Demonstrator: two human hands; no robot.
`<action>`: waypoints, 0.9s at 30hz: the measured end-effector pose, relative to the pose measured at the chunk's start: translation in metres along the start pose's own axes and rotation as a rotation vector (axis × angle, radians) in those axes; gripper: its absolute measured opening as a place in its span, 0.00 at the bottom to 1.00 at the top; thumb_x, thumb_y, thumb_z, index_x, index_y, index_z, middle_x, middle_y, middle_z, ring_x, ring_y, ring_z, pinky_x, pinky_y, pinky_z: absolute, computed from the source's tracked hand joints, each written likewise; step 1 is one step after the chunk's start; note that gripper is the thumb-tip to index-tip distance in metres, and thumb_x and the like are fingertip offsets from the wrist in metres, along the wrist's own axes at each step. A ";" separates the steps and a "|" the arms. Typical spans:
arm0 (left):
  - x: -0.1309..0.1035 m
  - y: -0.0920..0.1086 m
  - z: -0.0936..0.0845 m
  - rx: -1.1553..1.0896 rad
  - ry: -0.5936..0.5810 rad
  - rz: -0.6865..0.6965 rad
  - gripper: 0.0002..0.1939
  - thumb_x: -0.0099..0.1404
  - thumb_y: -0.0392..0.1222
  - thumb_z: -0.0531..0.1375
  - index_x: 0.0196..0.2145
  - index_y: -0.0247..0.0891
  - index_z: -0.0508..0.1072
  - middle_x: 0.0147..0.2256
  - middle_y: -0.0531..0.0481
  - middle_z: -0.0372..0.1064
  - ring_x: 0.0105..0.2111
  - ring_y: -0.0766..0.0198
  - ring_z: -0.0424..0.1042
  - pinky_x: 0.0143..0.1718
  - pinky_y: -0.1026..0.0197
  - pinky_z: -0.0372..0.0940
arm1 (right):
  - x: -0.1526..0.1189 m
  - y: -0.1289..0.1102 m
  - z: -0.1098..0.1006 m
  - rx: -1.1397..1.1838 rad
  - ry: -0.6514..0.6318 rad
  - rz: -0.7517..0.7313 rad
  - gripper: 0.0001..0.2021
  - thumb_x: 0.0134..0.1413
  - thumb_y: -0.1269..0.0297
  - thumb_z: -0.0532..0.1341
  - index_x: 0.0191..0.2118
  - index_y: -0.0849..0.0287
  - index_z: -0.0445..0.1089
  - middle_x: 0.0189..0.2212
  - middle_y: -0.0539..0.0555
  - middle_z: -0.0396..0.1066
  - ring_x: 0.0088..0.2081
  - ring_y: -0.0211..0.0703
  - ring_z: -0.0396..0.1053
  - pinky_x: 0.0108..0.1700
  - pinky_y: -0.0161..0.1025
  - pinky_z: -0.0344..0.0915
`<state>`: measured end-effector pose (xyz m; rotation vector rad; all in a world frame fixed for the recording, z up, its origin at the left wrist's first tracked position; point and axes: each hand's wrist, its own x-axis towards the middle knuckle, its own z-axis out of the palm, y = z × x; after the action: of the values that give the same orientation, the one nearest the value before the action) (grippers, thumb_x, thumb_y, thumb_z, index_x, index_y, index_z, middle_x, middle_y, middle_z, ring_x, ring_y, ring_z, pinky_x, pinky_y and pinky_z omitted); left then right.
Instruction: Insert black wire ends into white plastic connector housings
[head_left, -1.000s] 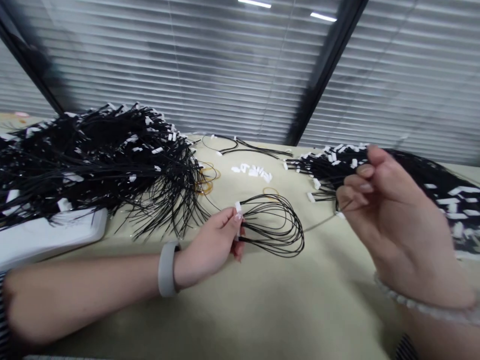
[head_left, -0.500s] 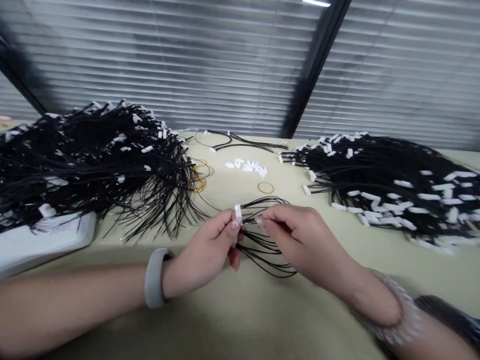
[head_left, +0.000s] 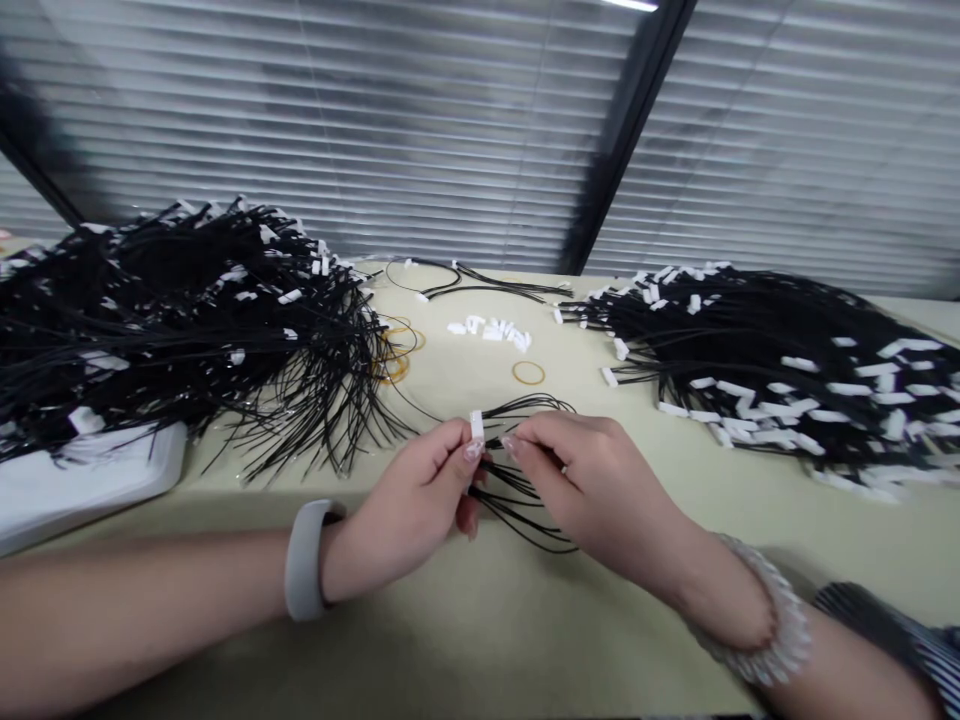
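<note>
Between thumb and fingers, my left hand (head_left: 409, 500) grips a white connector (head_left: 477, 424) near the middle of the view. Several black wires (head_left: 525, 520) run out of the connector to the right and curve round under my right hand. My right hand (head_left: 592, 470) is pinched on a black wire (head_left: 495, 442) close beside the connector; the wire's tip is hidden near the fingertips. The lower part of the connector lies behind my left thumb.
A large heap of black wires (head_left: 172, 310) with white connectors lies left, partly over a white tray (head_left: 150, 465). Another pile (head_left: 757, 330) lies right. Behind the hands are loose white connectors (head_left: 491, 330), a yellow rubber band (head_left: 529, 373) and several loose wires (head_left: 487, 290).
My right hand has moved slightly left, bringing its pinched fingertips closer to the connector. My left hand still holds the connector in nearly the same place.
</note>
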<state>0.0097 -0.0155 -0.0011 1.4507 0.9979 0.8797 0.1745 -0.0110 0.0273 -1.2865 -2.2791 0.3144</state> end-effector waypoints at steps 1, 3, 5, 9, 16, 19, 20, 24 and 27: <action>0.000 0.001 0.000 0.010 0.005 0.002 0.13 0.66 0.44 0.47 0.26 0.37 0.58 0.22 0.58 0.54 0.17 0.73 0.60 0.17 0.67 0.56 | 0.000 -0.001 0.000 -0.022 -0.002 -0.006 0.12 0.56 0.68 0.51 0.22 0.60 0.57 0.19 0.47 0.58 0.23 0.32 0.54 0.28 0.34 0.50; -0.001 0.002 0.000 0.027 0.013 0.010 0.12 0.66 0.44 0.47 0.25 0.38 0.57 0.22 0.58 0.54 0.17 0.73 0.60 0.18 0.67 0.57 | 0.000 -0.002 0.001 -0.060 -0.008 -0.014 0.12 0.57 0.67 0.50 0.22 0.60 0.56 0.19 0.47 0.57 0.23 0.32 0.54 0.28 0.34 0.49; -0.002 0.001 0.001 0.034 0.016 0.017 0.12 0.66 0.44 0.47 0.25 0.38 0.57 0.22 0.58 0.54 0.17 0.73 0.61 0.18 0.67 0.57 | 0.000 -0.002 0.001 -0.078 -0.015 -0.019 0.12 0.57 0.67 0.50 0.22 0.60 0.57 0.19 0.48 0.58 0.24 0.33 0.55 0.28 0.34 0.50; -0.003 0.000 0.000 0.034 0.012 0.010 0.12 0.66 0.45 0.46 0.26 0.38 0.57 0.23 0.58 0.53 0.17 0.73 0.61 0.18 0.67 0.58 | 0.000 -0.002 0.005 -0.071 -0.017 -0.036 0.11 0.56 0.68 0.49 0.24 0.61 0.59 0.22 0.49 0.62 0.25 0.34 0.58 0.29 0.34 0.51; -0.002 -0.003 0.000 0.013 -0.007 0.014 0.13 0.66 0.47 0.46 0.28 0.37 0.60 0.23 0.58 0.54 0.17 0.73 0.62 0.19 0.67 0.59 | -0.002 -0.002 0.007 -0.055 0.045 -0.117 0.11 0.56 0.69 0.51 0.23 0.61 0.62 0.21 0.49 0.63 0.25 0.34 0.59 0.29 0.34 0.55; -0.001 -0.004 0.000 -0.025 -0.019 0.028 0.13 0.66 0.47 0.46 0.28 0.37 0.59 0.24 0.58 0.55 0.17 0.74 0.62 0.19 0.68 0.59 | -0.001 0.002 -0.005 -0.020 0.199 -0.178 0.05 0.53 0.70 0.54 0.30 0.61 0.67 0.24 0.51 0.65 0.28 0.35 0.62 0.32 0.34 0.59; -0.001 -0.004 0.000 -0.029 -0.027 0.028 0.13 0.66 0.47 0.47 0.28 0.37 0.58 0.25 0.58 0.56 0.17 0.74 0.62 0.19 0.68 0.59 | 0.000 0.004 -0.010 -0.032 0.254 -0.197 0.05 0.52 0.70 0.55 0.35 0.61 0.68 0.28 0.52 0.67 0.32 0.37 0.64 0.35 0.35 0.61; -0.004 -0.002 0.002 -0.018 -0.074 -0.002 0.11 0.66 0.45 0.47 0.30 0.37 0.60 0.27 0.56 0.60 0.18 0.75 0.62 0.19 0.68 0.60 | 0.007 0.012 -0.018 -0.097 0.099 -0.258 0.14 0.52 0.72 0.55 0.45 0.59 0.67 0.47 0.57 0.65 0.49 0.44 0.61 0.51 0.44 0.59; -0.005 -0.001 0.003 -0.039 -0.092 -0.028 0.09 0.65 0.43 0.48 0.30 0.36 0.60 0.27 0.55 0.61 0.18 0.74 0.61 0.19 0.68 0.61 | 0.011 0.016 -0.021 0.016 -0.088 -0.286 0.11 0.52 0.76 0.54 0.38 0.57 0.69 0.38 0.52 0.70 0.40 0.38 0.67 0.43 0.37 0.64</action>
<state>0.0109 -0.0214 -0.0019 1.4281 0.9256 0.8014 0.1921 0.0062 0.0416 -0.9380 -2.4892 0.2914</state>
